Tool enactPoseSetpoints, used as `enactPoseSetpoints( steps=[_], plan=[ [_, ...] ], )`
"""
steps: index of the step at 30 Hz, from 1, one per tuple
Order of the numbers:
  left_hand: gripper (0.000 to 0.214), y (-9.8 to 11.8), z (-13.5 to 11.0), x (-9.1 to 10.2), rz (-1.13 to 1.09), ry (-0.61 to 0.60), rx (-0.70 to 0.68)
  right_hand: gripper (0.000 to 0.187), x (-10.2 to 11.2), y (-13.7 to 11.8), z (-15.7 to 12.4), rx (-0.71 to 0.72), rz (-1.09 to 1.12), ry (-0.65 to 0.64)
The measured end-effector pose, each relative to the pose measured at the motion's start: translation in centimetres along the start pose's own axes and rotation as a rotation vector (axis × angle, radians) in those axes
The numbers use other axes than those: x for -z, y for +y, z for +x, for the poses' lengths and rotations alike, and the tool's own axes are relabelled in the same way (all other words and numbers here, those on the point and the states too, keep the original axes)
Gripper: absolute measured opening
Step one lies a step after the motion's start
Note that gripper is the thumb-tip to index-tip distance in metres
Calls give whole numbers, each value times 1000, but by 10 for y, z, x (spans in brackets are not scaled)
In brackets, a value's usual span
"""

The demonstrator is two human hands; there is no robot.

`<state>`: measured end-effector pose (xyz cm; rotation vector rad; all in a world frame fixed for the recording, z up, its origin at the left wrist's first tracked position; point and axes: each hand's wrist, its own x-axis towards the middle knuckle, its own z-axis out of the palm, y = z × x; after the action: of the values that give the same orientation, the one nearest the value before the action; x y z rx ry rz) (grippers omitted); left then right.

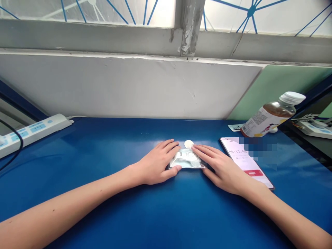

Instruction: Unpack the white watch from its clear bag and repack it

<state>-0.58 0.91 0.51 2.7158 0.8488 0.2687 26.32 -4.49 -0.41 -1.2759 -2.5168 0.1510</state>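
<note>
A small clear plastic pouch with white contents lies on the blue table, between both hands. My left hand rests flat at its left edge, fingers stretched forward, thumb along the pouch's near edge. My right hand lies flat on its right side, fingertips touching the pouch's top. A small white round disc sits on the table just beyond the pouch, untouched.
A phone showing a timer lies right of my right hand. A tilted drink bottle with a white cap stands at the far right. A white power strip sits at the far left. A white wall panel backs the table.
</note>
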Motion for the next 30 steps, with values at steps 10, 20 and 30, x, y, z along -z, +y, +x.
enactPoseSetpoints(
  steps=[10,20,30],
  plan=[
    [60,-2,0,0,-53,18,-17,56,-6,0,-1,-33,14,73],
    [47,-1,0,2,-91,93,-70,45,-4,-11,-3,-16,-4,225],
    [47,-6,0,-3,-118,118,-54,35,-9,-17,1,-131,-9,264]
  ],
)
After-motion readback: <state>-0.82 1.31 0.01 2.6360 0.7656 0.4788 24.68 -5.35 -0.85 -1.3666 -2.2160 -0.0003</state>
